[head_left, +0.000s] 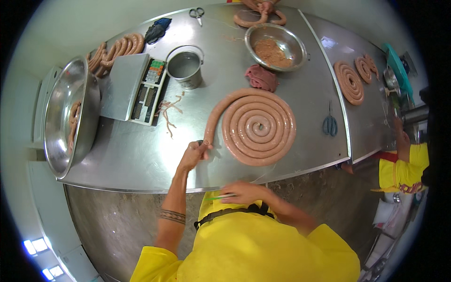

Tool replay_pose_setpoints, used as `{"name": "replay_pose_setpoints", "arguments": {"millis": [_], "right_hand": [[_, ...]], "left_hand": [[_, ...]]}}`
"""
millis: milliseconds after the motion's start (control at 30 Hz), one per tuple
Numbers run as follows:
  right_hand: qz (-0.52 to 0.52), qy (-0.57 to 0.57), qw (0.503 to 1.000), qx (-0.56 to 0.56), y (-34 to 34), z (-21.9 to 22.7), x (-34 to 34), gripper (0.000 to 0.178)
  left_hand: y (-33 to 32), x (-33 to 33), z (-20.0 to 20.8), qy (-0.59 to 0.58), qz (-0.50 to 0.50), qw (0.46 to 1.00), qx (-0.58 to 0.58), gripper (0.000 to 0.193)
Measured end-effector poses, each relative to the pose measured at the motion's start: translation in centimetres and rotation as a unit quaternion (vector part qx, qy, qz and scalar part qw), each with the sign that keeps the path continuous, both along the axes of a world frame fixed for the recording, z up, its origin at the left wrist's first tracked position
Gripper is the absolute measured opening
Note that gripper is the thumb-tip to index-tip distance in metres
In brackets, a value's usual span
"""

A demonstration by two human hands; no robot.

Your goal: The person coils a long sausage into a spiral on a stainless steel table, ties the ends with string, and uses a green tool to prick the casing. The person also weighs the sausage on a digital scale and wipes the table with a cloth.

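Observation:
A large raw sausage coil (281,126) lies flat in a spiral in front of me. Its loose outer end runs down the coil's left side to my left hand (194,154), whose fingers are closed round the tip. Close to my waist, over the table's near edge, my right hand (245,192) is partly blurred. From its closed fingers a thin green and whitish item (220,197) sticks out to the left; its kind is unclear. A folded pink cloth (261,78) rests just beyond the coil.
Left: a steel basin (89,110), a scale (126,87), more sausages (124,48), a metal bucket (185,70) and casing scraps (169,110). Beyond the cloth, a meat bowl (303,44) and another person's hands (264,6). Right: blue-handled scissors (330,126), further coils (349,82) and another person's sleeve (401,171).

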State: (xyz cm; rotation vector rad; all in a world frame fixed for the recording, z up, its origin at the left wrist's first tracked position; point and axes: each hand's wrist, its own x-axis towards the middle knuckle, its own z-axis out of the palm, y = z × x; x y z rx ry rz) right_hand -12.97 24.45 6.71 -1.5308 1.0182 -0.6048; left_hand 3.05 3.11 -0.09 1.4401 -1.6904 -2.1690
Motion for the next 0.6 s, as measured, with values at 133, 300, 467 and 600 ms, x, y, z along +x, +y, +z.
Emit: {"name": "replay_pose_setpoints", "arguments": {"millis": [133, 300, 467, 600], "right_hand": [[-0.128, -0.017, 0.992, -0.011, -11.4, -0.1, 4.4, 0.02], [-0.334, 0.0, 0.927, 0.173, -22.8, -3.6, 0.0, 0.027], [-0.445, -0.083, 0.875, 0.174, -24.8, -1.6, -7.9, 0.027], [-0.47, -0.094, 0.872, 0.101, -23.0, 4.9, -12.9, 0.028]], "left_hand": [[3.2, 0.3, -1.7, 0.153, 0.208, 0.961, 0.097, 0.032], [4.1, 0.5, -3.7, 0.338, 0.31, 0.864, 0.21, 0.032], [3.1, 1.8, -2.8, 0.081, 0.089, 0.987, -0.107, 0.044], [2.1, 2.5, -2.2, 0.111, 0.038, 0.992, -0.043, 0.042]]}}
